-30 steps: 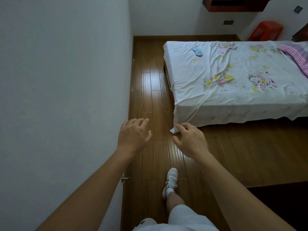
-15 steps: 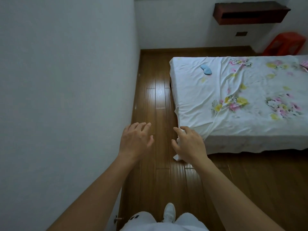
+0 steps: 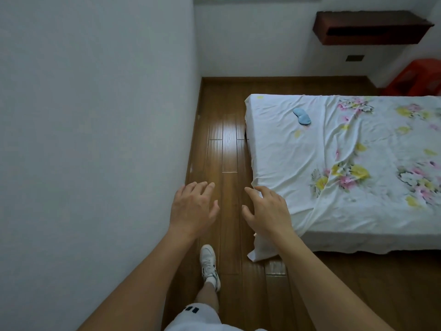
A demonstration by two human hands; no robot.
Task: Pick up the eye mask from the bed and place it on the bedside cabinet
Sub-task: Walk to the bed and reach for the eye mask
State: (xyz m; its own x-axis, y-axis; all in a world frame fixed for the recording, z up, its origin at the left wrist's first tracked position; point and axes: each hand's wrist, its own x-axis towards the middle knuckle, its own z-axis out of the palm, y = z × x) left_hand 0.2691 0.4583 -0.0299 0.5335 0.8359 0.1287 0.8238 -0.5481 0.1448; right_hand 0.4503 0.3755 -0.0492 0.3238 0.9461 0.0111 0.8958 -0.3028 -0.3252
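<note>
Both hands, left and right, reach forward empty, fingers spread, toward the blue mask far up the bed, apparently approaching it.

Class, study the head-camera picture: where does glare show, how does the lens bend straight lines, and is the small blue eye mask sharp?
Head view: glare whitens the wooden floor planks beside the white floral-sheeted bed; wide-angle distortion tilts the pale wall and the dark wooden wall cabinet; lighting dim and bluish; the small blue eye mask is soft but recognisable; both open hands look fairly sharp.
</note>
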